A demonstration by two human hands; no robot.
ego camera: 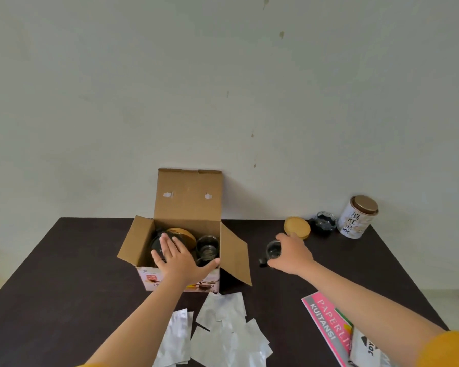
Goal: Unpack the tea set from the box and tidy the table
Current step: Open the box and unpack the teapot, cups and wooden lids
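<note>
An open cardboard box (188, 202) stands at the back middle of the dark table (64, 274), its lid flap upright. Inside lie a dark glass teapot with a wooden lid (182, 233) and a small glass cup (207, 247). My left hand (180, 258) reaches over the box's front edge with fingers spread flat above the teapot, holding nothing. To the right of the box, my right hand (292, 254) grips a small glass cup (274, 249) from above, at the table surface.
A round wooden lid (297, 227), a dark glass cup (325, 222) and a white tea tin (357, 217) stand at the back right. Several silver foil packets (223, 329) lie near the front. A pink receipt book (326, 327) lies at the front right.
</note>
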